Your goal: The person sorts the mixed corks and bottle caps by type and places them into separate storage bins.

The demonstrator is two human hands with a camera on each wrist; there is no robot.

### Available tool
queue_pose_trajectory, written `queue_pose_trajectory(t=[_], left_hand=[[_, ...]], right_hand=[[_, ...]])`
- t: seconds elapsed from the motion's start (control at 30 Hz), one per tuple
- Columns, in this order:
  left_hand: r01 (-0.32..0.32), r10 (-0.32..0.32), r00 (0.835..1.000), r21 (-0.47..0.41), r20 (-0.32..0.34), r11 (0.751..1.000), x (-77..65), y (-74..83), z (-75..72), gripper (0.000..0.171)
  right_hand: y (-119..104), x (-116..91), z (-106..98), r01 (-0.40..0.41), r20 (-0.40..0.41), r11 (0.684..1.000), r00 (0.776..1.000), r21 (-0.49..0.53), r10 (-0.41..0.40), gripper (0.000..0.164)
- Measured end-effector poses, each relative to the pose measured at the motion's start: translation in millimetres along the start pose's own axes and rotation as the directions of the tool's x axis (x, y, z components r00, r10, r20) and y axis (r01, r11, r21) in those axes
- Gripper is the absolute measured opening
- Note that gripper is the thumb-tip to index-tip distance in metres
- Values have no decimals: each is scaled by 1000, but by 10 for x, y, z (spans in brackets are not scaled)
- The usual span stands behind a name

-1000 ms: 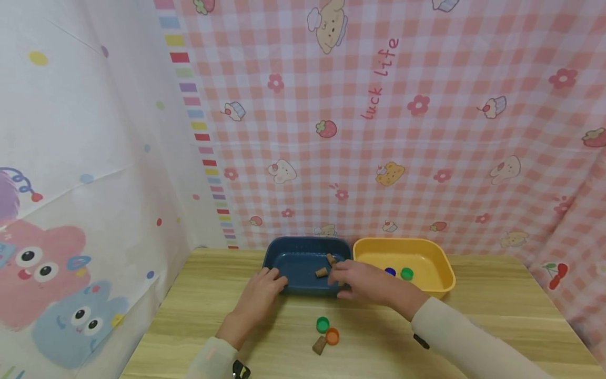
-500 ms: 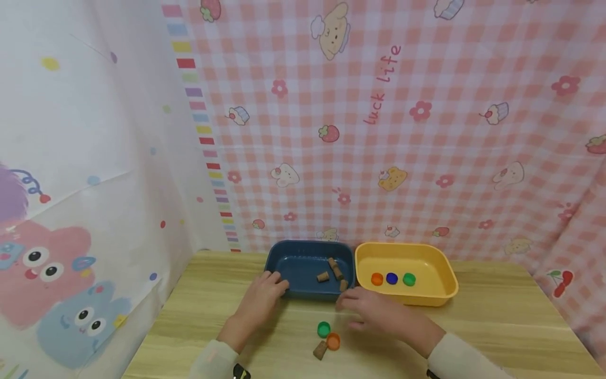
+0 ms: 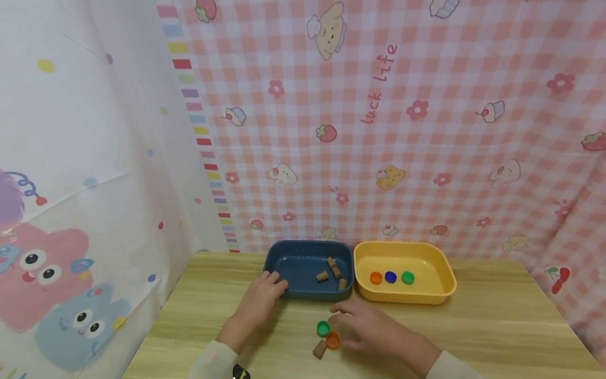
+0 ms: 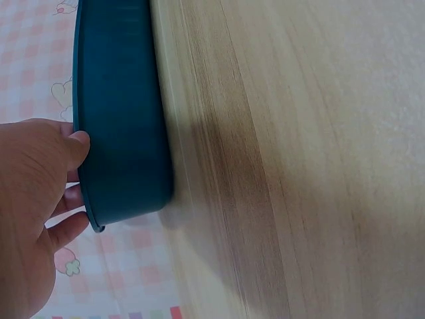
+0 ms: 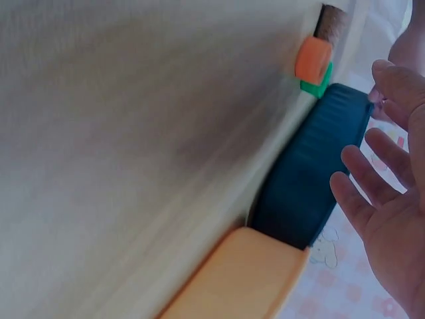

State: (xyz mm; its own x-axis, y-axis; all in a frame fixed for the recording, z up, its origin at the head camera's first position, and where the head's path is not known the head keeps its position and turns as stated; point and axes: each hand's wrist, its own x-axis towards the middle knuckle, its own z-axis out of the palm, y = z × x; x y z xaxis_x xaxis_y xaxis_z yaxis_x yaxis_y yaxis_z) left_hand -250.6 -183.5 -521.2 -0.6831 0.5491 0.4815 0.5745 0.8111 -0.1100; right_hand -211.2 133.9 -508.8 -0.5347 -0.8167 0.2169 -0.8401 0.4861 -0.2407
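My left hand [image 3: 258, 297] grips the front left rim of a dark blue tray [image 3: 294, 269]; in the left wrist view its thumb [image 4: 80, 147] lies on the outer wall, with fingers behind the rim. Over the table my right hand [image 3: 371, 326] hovers with nothing in it, its fingers spread in the right wrist view. Just left of its fingertips lie a green bottle cap [image 3: 323, 329], an orange bottle cap [image 3: 333, 340] and a cork stopper [image 3: 320, 349]. Inside the blue tray, several cork stoppers [image 3: 322, 276] sit toward the right.
A yellow tray [image 3: 433, 276] stands against the blue tray's right side. It holds an orange cap [image 3: 375, 278], a blue cap [image 3: 390, 277] and a green cap [image 3: 407, 278]. Behind both trays hangs a pink checked cloth [image 3: 293, 189]; a white printed cloth [image 3: 118, 210] hangs at left.
My right hand has moved from over the blue tray's right end down toward the loose caps and cork. One more cork shows at the tray's front right. The left hand stays at the rim.
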Motion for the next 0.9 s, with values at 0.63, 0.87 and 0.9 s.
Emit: queue_pose_trajectory(t=[0.63,0.87,0.9], left_hand=[[1,-1,999,-4,40,1000,-18,-13,28,6],[7,-7,999,-5,40,1000,-7,-4,9,7],[9,-9,999,-3,36,1000,-6,-3,8,7]], right_hand=[[-138,74,177,-38,84,999,996,12,37,34],[-154,96,193,-65,106,998,992,20,62,33],[-156,100,196,-60,104,998,993,16,58,33]])
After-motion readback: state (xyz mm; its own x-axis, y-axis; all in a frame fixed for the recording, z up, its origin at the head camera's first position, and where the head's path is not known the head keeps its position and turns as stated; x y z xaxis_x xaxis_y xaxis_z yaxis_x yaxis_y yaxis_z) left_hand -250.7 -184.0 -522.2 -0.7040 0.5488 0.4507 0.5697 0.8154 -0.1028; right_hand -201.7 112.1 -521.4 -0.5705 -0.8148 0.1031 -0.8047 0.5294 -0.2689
